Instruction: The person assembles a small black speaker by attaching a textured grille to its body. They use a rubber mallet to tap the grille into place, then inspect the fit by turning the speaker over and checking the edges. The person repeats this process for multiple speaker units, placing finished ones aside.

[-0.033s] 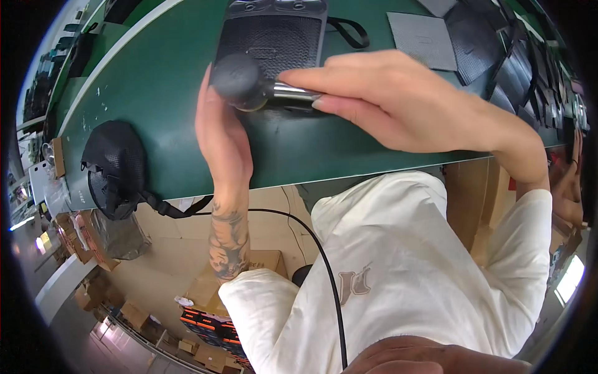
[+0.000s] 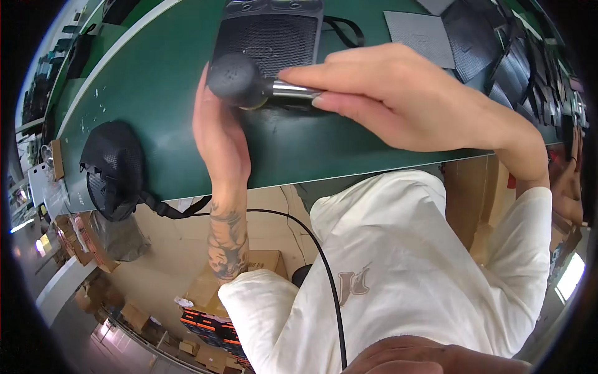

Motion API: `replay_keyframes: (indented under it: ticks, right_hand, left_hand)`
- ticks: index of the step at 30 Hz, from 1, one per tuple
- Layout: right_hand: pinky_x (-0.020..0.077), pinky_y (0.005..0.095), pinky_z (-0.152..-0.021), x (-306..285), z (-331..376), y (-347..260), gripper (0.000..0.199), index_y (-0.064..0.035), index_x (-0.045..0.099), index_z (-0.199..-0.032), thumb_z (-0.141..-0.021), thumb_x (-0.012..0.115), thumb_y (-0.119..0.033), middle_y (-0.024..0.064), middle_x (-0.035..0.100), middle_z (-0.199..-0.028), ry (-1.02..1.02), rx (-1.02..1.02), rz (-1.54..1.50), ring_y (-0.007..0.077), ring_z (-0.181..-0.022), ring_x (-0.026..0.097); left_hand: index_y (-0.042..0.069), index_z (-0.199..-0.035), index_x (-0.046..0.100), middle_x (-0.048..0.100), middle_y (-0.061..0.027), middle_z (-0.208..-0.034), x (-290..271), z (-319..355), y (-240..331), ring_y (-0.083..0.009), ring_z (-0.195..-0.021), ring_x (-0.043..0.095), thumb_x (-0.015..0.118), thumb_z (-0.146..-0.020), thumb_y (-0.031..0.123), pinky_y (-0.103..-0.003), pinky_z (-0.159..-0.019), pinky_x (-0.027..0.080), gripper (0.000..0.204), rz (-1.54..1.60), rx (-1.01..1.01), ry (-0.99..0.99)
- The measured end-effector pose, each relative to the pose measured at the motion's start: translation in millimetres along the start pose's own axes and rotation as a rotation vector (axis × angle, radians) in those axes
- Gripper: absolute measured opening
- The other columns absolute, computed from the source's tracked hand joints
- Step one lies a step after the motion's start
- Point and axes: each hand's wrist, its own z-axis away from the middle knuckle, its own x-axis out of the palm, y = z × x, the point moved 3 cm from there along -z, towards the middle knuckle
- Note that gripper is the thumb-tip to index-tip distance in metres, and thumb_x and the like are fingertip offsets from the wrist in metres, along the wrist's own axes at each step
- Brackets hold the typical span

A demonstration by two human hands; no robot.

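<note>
A rubber mallet [image 2: 235, 80] with a dark rounded head and shiny metal shaft is in my right hand [image 2: 405, 100]. My thumb and fingers are closed on the shaft, the index finger stretched along it. The mallet head hangs over the near left corner of a black mesh-textured bag piece [image 2: 268, 47] on the green table. Close to that corner is my left hand [image 2: 218, 134], edge-on, with one finger straight along the left edge. The mallet head covers its other fingers, so I cannot see whether they grip. A black strap loop [image 2: 349, 31] sticks out on the right.
On the green table [image 2: 168, 68], a black mesh pouch [image 2: 115, 168] with a strap lies at the left edge. Flat grey sheets [image 2: 418, 38] and several black pieces are piled at right. A black cable [image 2: 330, 274] runs past my body. Cardboard boxes [image 2: 268, 262] stand below.
The mallet head has shifted very slightly up and left, and looks sharper now. The whole view has moved a little; both hands keep their places.
</note>
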Motion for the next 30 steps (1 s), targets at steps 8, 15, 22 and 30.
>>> replay_keyframes:
  ticks: [8, 15, 22, 30]
  right_hand:
    - [0.0418, 0.026, -0.061, -19, 85, 2, 0.044, -0.0025, 0.062, -0.14, -0.096, 0.064, -0.003, 0.0054, 0.063, -0.088, 0.328, 0.338, -0.12, 0.0129, -0.07, 0.055]
    - [0.0516, 0.0349, -0.072, 21, 136, 29, 0.046, -0.0138, 0.068, -0.134, -0.089, 0.066, -0.005, 0.0057, 0.064, -0.093, 0.239, 0.23, 0.37, 0.0238, -0.079, 0.062]
    - [0.0502, 0.0425, -0.087, 36, 127, 28, 0.041, -0.0113, 0.071, -0.121, -0.08, 0.068, -0.007, 0.0089, 0.061, -0.117, 0.383, 0.137, 0.454, 0.0281, -0.108, 0.059]
    - [0.0528, 0.0346, -0.072, 76, 158, 14, 0.036, -0.0033, 0.072, -0.116, -0.08, 0.073, -0.005, 0.0056, 0.067, -0.091, 0.424, -0.099, -0.098, 0.0229, -0.082, 0.065]
  left_hand:
    - [-0.004, -0.154, 0.04, 0.034, -0.0204, -0.163, -4, 12, 6, -0.031, -0.151, 0.034, 0.058, -0.105, 0.024, -0.043, -0.122, 0.026, 0.059, -0.608, 0.521, -0.024]
    - [0.007, -0.151, 0.049, 0.022, -0.0252, -0.166, 38, 21, 9, -0.0454, -0.151, 0.024, 0.088, -0.078, 0.041, -0.053, -0.121, 0.024, 0.09, -1.368, 0.771, -0.216]
    - [0.007, -0.14, 0.06, 0.041, -0.0204, -0.158, 63, -22, 49, -0.0361, -0.141, 0.043, 0.082, -0.085, 0.023, -0.046, -0.115, 0.035, 0.062, -1.247, 0.905, -0.083]
    - [0.004, -0.137, 0.059, 0.058, -0.0178, -0.14, 118, -101, 74, -0.0403, -0.133, 0.048, 0.074, -0.091, 0.048, -0.048, -0.112, 0.038, 0.066, -1.671, 0.73, -0.375]
